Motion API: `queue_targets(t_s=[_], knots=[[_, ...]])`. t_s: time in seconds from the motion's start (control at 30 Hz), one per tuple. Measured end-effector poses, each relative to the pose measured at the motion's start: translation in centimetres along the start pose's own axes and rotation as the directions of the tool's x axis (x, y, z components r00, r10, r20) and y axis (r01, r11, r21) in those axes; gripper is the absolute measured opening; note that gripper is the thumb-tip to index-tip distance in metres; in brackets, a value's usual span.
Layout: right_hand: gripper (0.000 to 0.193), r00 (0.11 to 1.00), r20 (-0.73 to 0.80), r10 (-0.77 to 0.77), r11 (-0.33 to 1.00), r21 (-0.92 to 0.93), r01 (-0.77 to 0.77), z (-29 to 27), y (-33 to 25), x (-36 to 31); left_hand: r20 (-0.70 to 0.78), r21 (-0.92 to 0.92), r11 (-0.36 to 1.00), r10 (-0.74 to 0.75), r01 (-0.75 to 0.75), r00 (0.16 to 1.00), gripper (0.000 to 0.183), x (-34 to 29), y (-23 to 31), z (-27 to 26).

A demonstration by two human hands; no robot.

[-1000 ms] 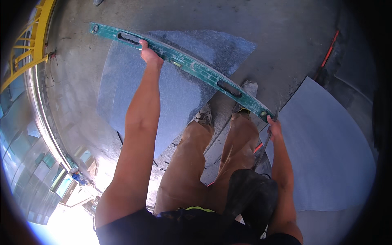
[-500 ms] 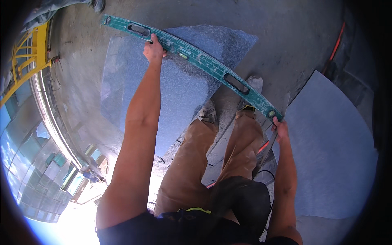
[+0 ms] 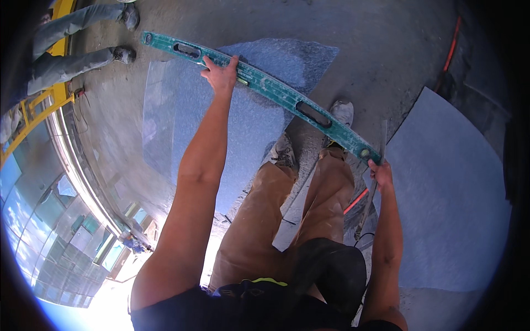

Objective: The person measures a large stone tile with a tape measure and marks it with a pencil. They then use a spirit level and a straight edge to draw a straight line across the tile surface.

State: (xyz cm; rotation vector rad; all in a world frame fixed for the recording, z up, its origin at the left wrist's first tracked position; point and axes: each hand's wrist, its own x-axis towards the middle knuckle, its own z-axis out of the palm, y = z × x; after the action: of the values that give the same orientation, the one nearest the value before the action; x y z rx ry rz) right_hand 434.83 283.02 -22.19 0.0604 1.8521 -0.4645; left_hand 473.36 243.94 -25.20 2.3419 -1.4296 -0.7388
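Note:
A long teal spirit level (image 3: 267, 86), scuffed with pale dust, slants from upper left to lower right across my view. Near its left handle slot my left hand (image 3: 222, 78) grips it, with the fingers parted over its face. My right hand (image 3: 381, 173) pinches the level's right end. Beside that hand runs a thin metal strip (image 3: 369, 205), partly behind the level; I cannot tell whether my fingers touch it. Beneath the level lies a grey stone slab (image 3: 199, 121) with a rough, darker far part.
Another grey slab (image 3: 441, 193) lies at right. My shoes (image 3: 284, 151) stand between the slabs, next to an orange cord (image 3: 356, 202). At upper left are another person's legs (image 3: 83, 66) and a yellow metal frame (image 3: 59, 94). Concrete floor (image 3: 386, 49) surrounds the slabs.
My left hand has slid right along the level and its fingers have spread over the face. The level's left end has dipped slightly in view. Another person's legs have come in at upper left.

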Motion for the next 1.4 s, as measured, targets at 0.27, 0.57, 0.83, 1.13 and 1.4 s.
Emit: queue_targets(t_s=[0.27, 0.57, 0.83, 1.13, 1.4], knots=[[0.033, 0.997, -0.061, -0.042, 0.999, 0.032, 0.044, -0.1, 0.6, 0.0, -0.036, 0.002, 0.998, 0.069, -0.069, 0.997, 0.101, -0.3, -0.8, 0.7], [0.033, 0.999, -0.023, -0.036, 0.999, -0.005, 0.036, 0.0, 1.4, 0.3, -0.021, -0.007, 0.989, 0.148, -0.148, 0.989, 0.09, -0.4, -2.3, 0.9], [0.034, 0.999, -0.018, -0.033, 0.999, 0.017, 0.033, 0.2, 1.5, 0.3, -0.027, 0.011, 0.975, 0.222, -0.222, 0.975, 0.087, -0.3, -3.1, 0.8], [0.035, 1.0, 0.002, -0.001, 0.998, 0.057, 0.001, -0.1, 1.6, 0.3, -0.043, -0.071, 0.976, 0.202, -0.205, 0.978, 0.085, -0.5, -2.8, 1.1], [0.034, 0.999, -0.019, -0.025, 0.999, 0.031, 0.026, -0.2, 1.4, 0.5, -0.066, -0.124, 0.969, 0.205, -0.212, 0.977, 0.081, -0.5, -3.4, 1.2]])
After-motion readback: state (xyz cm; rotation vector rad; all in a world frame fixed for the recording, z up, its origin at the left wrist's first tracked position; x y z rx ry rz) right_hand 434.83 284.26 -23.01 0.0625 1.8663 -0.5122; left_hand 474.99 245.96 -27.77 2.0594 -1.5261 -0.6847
